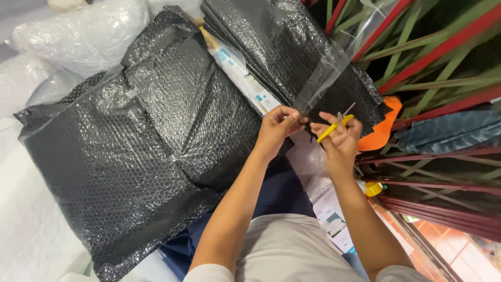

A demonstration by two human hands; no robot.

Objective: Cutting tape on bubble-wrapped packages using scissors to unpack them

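My right hand grips yellow-handled scissors, their metal blades pointing up and to the right. My left hand pinches the edge of a black bubble-wrapped bundle where a strip of clear tape runs across it. The scissor tips sit at the bottom end of that tape. A second, larger black bubble-wrapped bundle lies to the left of both hands. A flat white and blue box is wedged between the two bundles.
Red and green metal frames fill the right side. An orange piece lies under the right bundle. White plastic-wrapped parcels sit at the upper left. Printed papers and a small yellow object lie by my right arm.
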